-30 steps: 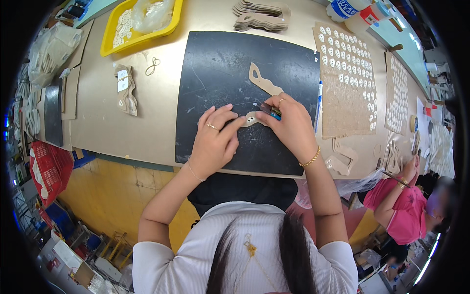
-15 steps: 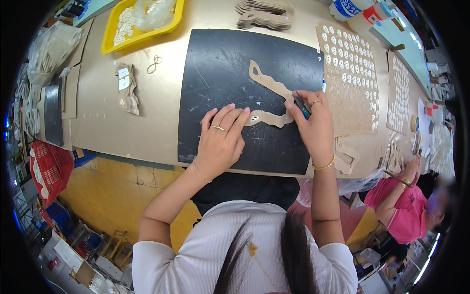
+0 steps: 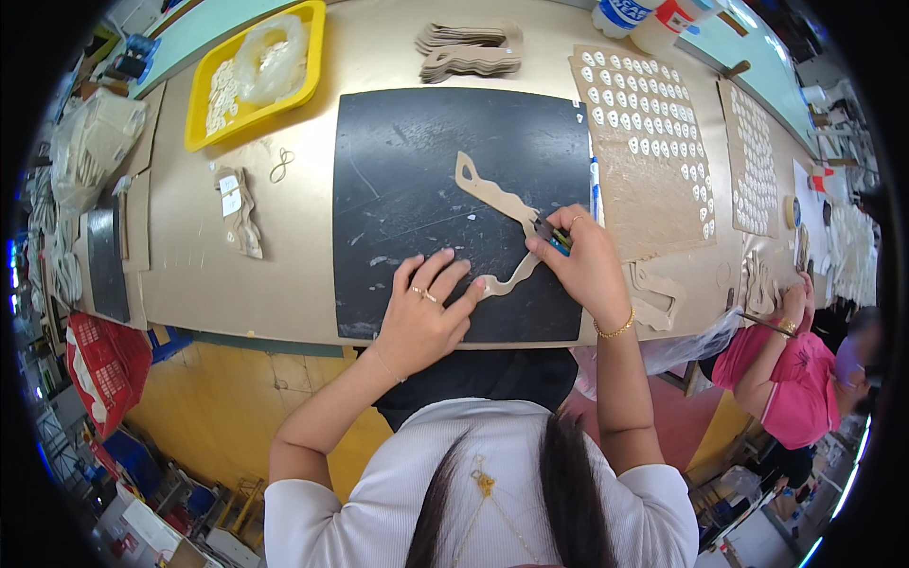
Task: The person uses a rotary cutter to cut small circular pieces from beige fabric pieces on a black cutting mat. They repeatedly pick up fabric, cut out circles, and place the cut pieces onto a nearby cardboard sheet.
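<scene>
A beige, wavy, flat cut-out strip (image 3: 497,197) lies bent on the black mat (image 3: 398,151), with a slotted hole at its far end. My right hand (image 3: 589,265) is closed round small nippers (image 3: 549,234) with dark jaws and green-blue handles, which meet the strip at its middle bend. The right thumb and fingers hide part of the tool. With fingers spread, my left hand (image 3: 421,308) rests on the mat, its index fingertip pressing on the strip's near end. A tiny white scrap (image 3: 472,217) lies between the strip's two arms.
Left on the table are a yellow tray (image 3: 312,90) of white pieces and a banded beige bundle (image 3: 241,222). Stacked strips (image 3: 469,62) sit beyond the mat. To the right are a brown sheet (image 3: 653,218) with rows of white ovals, a blue pen (image 3: 595,189) and a co-worker (image 3: 786,379).
The view has shifted. My left hand and the strip's near end have moved slightly right and nearer to me; its dark-dotted end is now covered by my finger. The nippers stay at the bend.
</scene>
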